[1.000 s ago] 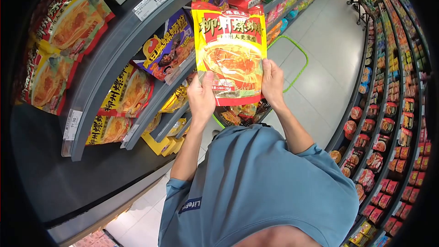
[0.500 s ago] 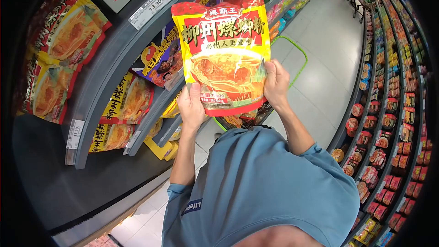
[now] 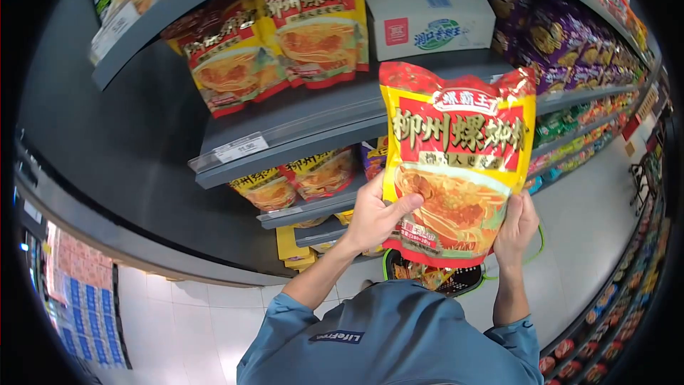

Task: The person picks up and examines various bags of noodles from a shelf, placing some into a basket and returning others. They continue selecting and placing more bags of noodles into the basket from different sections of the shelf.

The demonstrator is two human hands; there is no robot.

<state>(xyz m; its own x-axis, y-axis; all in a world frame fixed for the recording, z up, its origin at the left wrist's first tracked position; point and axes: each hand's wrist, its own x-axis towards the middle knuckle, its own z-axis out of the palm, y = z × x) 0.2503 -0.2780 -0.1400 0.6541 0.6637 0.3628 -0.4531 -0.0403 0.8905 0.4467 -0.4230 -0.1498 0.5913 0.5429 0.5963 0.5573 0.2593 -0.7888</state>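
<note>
Supermkt aisle: dark shelf (image 3: 306, 114) is curving across view, price tag (image 3: 241, 147) sitting on shelf's front edge. Box (image 3: 431, 25) is standing on shelf's R half, similar bags (image 3: 313, 36) on shelf's L half; more bags (image 3: 320, 175) are showing below shelf.

Bag (image 3: 456, 160) is being held in front of shelf's R part, printed face turned away from shelf; can't tell how big the gap is. L hand (image 3: 377, 214) is gripping bag's lower L: thumb pressing on front, fingers hidden behind. R hand (image 3: 518, 221) is gripping lower R edge, thumb showing, other fingers mostly out of sight. Basket (image 3: 470, 281) is sitting lower than shelf, packs (image 3: 431, 276) lying inside.

Risks, prob.: bag is looking soft & glossy, so loosening thumbs (esp. R, at edge) could be letting it slip toward basket or floor (image 3: 171, 314). Squeezing too hard might be crushing contents. Swinging it carelessly could be bumping shelf, b/c both hands are working nr it.
</note>
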